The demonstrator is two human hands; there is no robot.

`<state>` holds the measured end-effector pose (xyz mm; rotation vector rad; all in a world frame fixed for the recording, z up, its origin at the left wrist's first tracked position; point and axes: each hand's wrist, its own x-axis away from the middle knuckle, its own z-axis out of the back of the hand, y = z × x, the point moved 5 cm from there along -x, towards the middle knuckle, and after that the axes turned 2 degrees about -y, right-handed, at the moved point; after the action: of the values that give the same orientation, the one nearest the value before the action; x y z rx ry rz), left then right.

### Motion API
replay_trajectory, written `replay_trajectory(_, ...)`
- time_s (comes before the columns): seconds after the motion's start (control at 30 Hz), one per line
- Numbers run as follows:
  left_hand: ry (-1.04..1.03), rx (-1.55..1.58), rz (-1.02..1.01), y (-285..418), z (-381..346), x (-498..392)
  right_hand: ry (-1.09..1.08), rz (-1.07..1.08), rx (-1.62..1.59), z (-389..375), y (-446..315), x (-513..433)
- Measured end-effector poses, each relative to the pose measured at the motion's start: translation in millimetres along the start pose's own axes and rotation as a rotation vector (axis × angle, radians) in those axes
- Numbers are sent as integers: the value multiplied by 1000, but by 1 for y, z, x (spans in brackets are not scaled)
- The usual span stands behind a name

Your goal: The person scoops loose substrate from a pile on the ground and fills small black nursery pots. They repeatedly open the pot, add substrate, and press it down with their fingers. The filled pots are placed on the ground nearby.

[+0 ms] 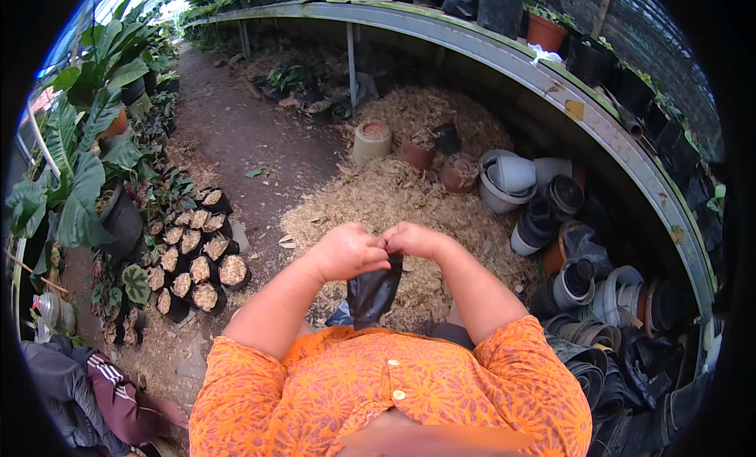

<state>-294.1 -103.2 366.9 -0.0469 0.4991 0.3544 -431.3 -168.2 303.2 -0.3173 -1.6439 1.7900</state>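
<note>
A black plastic grow bag (373, 294) hangs limp in front of my chest, pinched near its top edge. My left hand (352, 251) grips the bag from the left side. From the right, the fingers of my right hand (409, 239) close on the same top edge, almost touching the left fingers. Whether the mouth of the bag is parted cannot be seen behind the fingers. Beyond and beneath both hands spreads a heap of pale wood shavings or chopped husk (336, 203). Part of a bluish plastic piece (339, 315) shows by my lap.
Filled black grow bags (201, 269) stand in rows on the left ground. Stacked plastic pots (508, 179) lie to the right, beneath a long metal bench (472, 34) bearing potted plants. Large leafy plants (82, 203) line the left. Another person (88, 392) sits at lower left.
</note>
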Motion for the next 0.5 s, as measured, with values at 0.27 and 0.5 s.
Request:
replay_trajectory(0.27,-73,44,-157,39,-12,-1,-259,-18,256,-26,47,-11)
replay_trajectory(0.5,-190,76,-149,64,-13,11,-455,-14,241,-64,59,-13)
